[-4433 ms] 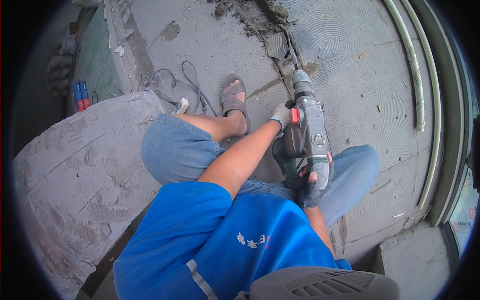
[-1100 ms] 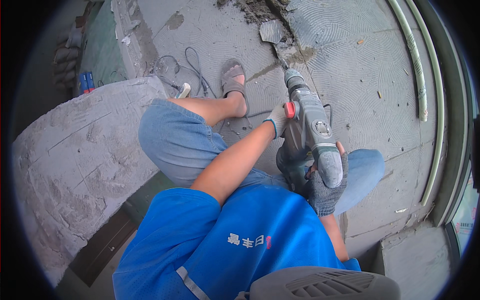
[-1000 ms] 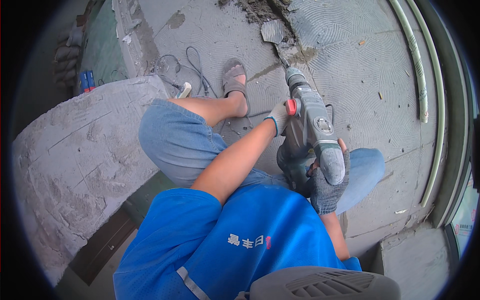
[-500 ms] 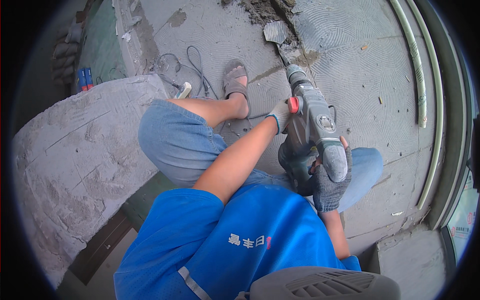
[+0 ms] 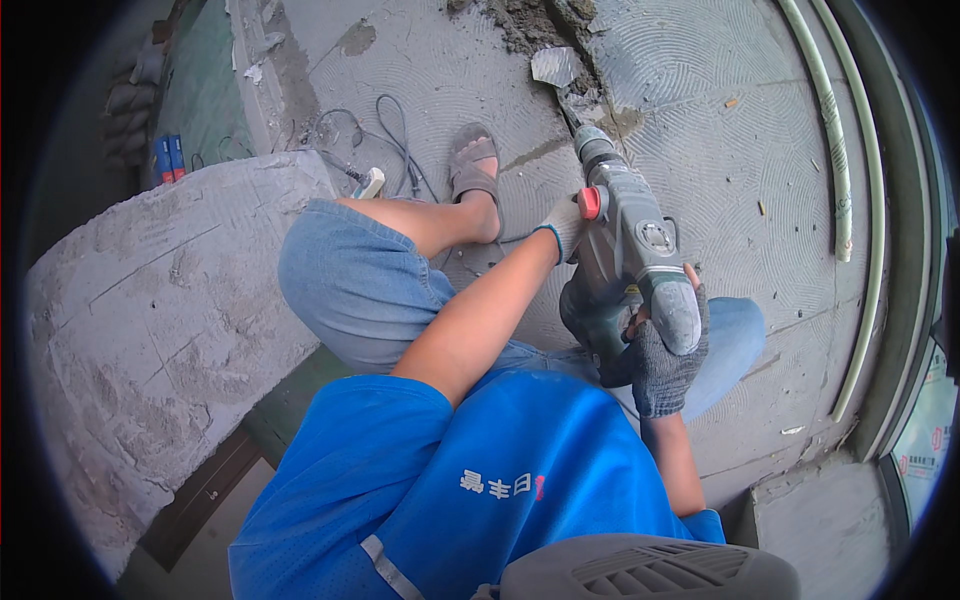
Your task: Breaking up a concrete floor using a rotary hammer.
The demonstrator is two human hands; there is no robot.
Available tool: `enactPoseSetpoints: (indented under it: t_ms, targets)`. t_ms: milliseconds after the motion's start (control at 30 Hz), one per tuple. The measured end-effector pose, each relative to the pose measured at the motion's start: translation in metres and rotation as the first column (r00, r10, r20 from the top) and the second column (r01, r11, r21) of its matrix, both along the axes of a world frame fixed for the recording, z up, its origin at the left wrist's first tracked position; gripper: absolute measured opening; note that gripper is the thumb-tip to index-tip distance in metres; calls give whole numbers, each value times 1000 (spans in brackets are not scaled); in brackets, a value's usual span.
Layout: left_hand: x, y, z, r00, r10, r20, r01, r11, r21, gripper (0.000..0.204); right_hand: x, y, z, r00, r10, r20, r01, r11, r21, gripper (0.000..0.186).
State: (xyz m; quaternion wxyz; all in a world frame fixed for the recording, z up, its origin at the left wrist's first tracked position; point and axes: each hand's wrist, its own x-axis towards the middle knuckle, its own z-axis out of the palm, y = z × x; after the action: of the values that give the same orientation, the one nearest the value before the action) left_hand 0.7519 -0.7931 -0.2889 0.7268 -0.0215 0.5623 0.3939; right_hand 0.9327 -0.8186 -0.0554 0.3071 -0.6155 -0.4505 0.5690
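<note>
A grey-green rotary hammer (image 5: 634, 222) lies across my right side, its front pointing away from me. Its chisel bit (image 5: 569, 112) reaches a broken groove (image 5: 583, 65) in the floor, where a loose tile shard (image 5: 553, 67) lies beside it. My left hand (image 5: 567, 226), in a light glove, is closed around the tool's left side by a red knob (image 5: 591, 203); most of its fingers are hidden behind the body. A dark knit glove covers my right hand (image 5: 668, 368), which is wrapped around the rear handle.
A rough concrete block (image 5: 180, 300) stands at my left. Near my sandalled foot (image 5: 474, 165) lie a coiled cable (image 5: 402, 140) and a white socket (image 5: 370, 183). Two pale pipes (image 5: 836, 190) run along the right. Rubble (image 5: 530, 25) lines the far groove.
The rotary hammer and both hands have shifted very slightly in the picture, as has the whole scene. Both hands keep the same hold on it.
</note>
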Motion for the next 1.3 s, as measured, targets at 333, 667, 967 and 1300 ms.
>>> enactPoseSetpoints:
  t_ms: [333,667,967,1300]
  targets:
    - [-13,3,-33,999,-44,17,44,999,-1,32,-7,11,-3,998,47,30,-48,999,26,67]
    - [-16,34,38,991,-133,-28,132,991,-6,31,-15,23,-11,989,136,52,-143,978,150,68]
    - [-18,44,3,962,-199,-188,236,951,198,31,-20,41,-18,986,154,59,-161,974,157,69]
    - [-39,72,-19,995,47,85,-62,982,181,43,-37,69,-30,996,77,-48,-72,992,99,63]
